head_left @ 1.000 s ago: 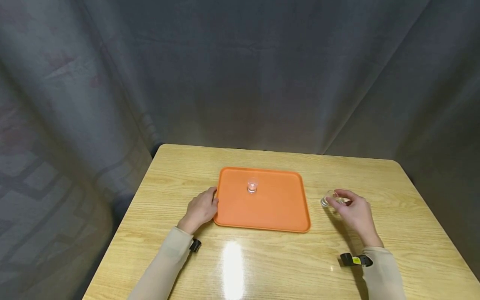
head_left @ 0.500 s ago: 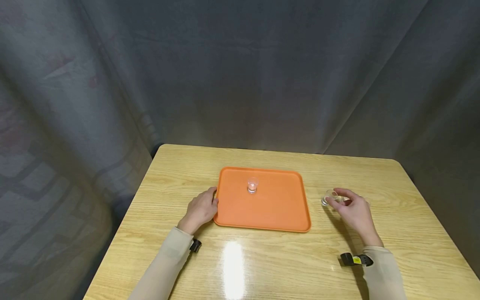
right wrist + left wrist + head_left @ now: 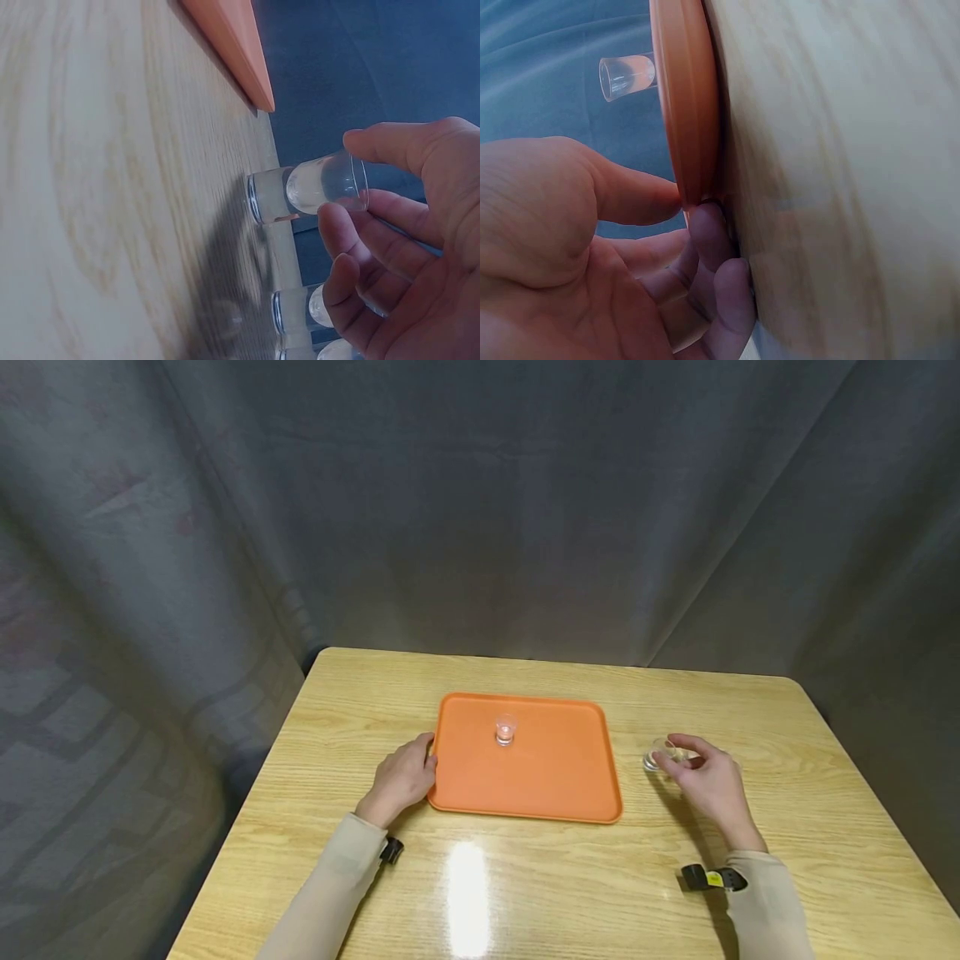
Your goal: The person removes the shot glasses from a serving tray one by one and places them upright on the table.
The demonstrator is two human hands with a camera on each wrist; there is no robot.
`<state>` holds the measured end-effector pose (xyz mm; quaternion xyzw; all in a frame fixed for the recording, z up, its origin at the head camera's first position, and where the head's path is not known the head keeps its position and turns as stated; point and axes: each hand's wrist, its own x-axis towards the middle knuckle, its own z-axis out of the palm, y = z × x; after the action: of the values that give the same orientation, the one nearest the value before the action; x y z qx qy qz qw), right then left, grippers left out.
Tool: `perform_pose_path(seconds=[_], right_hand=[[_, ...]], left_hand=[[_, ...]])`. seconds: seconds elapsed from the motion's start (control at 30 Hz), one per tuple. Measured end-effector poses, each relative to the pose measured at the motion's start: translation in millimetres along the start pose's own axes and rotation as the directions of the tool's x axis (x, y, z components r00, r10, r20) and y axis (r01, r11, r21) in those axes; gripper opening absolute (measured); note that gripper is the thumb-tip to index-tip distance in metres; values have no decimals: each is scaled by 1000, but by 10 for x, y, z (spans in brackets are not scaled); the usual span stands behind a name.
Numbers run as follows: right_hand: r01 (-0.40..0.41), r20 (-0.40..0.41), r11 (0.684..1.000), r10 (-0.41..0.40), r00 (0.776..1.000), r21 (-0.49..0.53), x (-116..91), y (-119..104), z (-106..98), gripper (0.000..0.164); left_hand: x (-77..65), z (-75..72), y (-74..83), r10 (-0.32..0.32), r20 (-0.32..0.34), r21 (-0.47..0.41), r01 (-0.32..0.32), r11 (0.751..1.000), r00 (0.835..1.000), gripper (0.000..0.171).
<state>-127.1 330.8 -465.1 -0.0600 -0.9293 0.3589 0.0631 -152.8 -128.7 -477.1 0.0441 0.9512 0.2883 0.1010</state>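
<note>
An orange tray (image 3: 525, 777) lies on the wooden table, bearing one small clear shot glass (image 3: 505, 731) upright in its upper left part. My left hand (image 3: 401, 777) grips the tray's left edge, thumb on top of the rim and fingers beneath it in the left wrist view. To the right of the tray, my right hand (image 3: 711, 781) pinches a second shot glass (image 3: 326, 184) near its rim between thumb and fingers. That glass is upright, its base at or just over the tabletop; I cannot tell which. Its lower part looks thick and clear.
More shot glasses (image 3: 300, 307) stand beside the held one, partly behind my right fingers. The table (image 3: 570, 877) extends around the tray, with a bright light reflection in front. A grey curtain (image 3: 480, 527) hangs behind the table's far edge.
</note>
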Motion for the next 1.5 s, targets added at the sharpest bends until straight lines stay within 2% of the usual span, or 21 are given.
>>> perform_pose_path(seconds=[0.33, 0.7, 1.0, 1.27, 1.5], right_hand=[[7, -28, 1000, -7, 1000, 19, -5, -39, -37, 52], [51, -132, 997, -44, 990, 51, -47, -253, -28, 38], [118, -72, 987, -111, 991, 111, -11, -511, 112, 33], [170, -25, 977, -168, 985, 127, 64, -685, 314, 31], [187, 50, 966, -199, 979, 176, 105, -876, 505, 32]], left_hand=[[3, -2, -11, 3, -4, 4, -3, 1000, 1000, 49], [-2, -6, -1, 3, 0, 6, -3, 1000, 1000, 49], [9, 11, -22, 2, -9, 5, -2, 1000, 1000, 49], [11, 13, -14, 1, -11, 7, -1, 1000, 1000, 49], [3, 15, -18, 8, -14, 7, -7, 1000, 1000, 49]])
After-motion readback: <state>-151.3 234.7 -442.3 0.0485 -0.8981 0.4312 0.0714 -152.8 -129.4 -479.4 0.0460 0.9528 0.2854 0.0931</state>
